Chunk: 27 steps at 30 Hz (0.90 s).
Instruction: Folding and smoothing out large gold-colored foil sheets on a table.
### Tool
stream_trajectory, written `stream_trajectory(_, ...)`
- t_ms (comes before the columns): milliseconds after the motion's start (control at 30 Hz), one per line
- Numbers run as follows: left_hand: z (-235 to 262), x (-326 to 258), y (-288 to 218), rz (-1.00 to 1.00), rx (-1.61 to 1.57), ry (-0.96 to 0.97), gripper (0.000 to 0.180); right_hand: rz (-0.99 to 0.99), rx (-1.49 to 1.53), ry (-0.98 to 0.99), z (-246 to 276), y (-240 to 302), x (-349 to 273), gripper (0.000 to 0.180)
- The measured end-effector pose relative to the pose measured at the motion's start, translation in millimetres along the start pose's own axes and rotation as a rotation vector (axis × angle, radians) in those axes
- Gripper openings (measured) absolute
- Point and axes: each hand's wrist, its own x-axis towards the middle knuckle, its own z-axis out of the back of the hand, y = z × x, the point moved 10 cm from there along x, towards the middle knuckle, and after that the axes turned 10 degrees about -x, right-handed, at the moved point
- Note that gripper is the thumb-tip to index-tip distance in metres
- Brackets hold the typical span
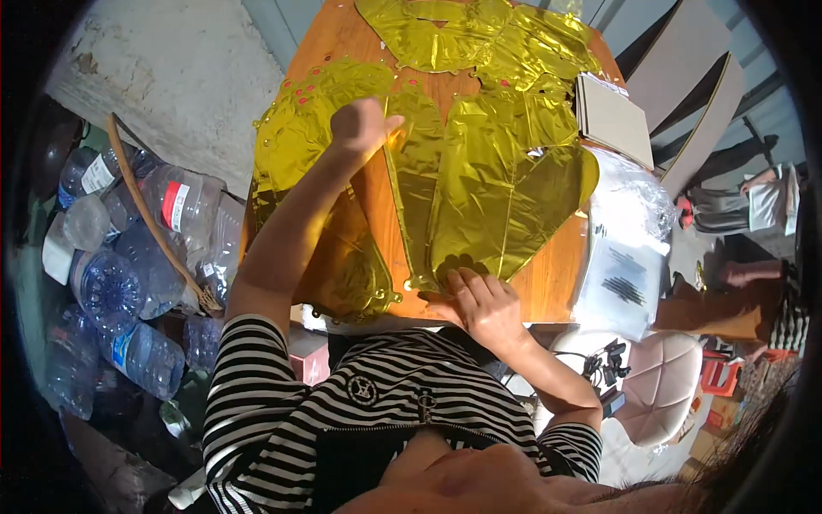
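Foil (514,206) is best kept flat, uncreased; right hand (486,307) curled at its 6 o'clock edge, left hand (360,128) blurred at 10; pinching can't be told for either.

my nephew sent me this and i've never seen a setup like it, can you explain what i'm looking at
There is no machine here: two bare hands belong to a person in a striped top. The one picture comes from a wide fisheye camera on that person's head, looking down, so straight edges bend near the rim.

On the wooden table lie shiny gold foil pieces. Along its right side are pale flat boards and clear plastic packaging.

The left hand, blurred, is over the foil on the left; the right hand is at the near end of another piece. Whether either grips anything is hard to tell.
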Motion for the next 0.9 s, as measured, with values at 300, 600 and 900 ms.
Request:
stream_trajectory(300, -22, 4, 24, 0.049, -0.379, -0.108, 0.040, -0.099, 0.200, 0.112, -23, -18, 4, 0.053)
stream_trajectory(600, -27, 2, 11, 0.099, -0.304, -0.094, 0.031, -0.130, 0.176, 0.099, -24, -19, 0, 0.052)
stream_trajectory(900, -19, -2, 24, -0.039, -0.540, -0.240, 0.033, -0.143, 0.187, 0.109, -22, -14, 0, 0.051)
